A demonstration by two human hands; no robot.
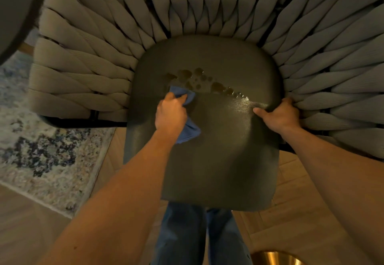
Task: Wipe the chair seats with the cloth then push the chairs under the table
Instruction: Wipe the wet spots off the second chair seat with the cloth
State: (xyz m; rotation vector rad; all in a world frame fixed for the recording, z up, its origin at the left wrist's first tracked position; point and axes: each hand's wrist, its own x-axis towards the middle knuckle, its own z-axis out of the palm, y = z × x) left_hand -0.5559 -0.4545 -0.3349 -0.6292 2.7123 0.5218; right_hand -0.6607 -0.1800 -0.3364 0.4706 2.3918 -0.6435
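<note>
A blue cloth [188,117] was held bunched in the closed left hand [170,115] at frame centre, w/ the right hand [279,115] clamped on the seat [218,160] edge; droplets [199,79] above remained unwiped, chairs apparently not yet pushed in.

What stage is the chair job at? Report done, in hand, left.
Done: nothing clearly finished. In hand: the left hand presses the blue cloth on the dark seat while the right hand grips its edge. Left: the wet droplets beyond the cloth, then pushing the chair under the table.
</note>
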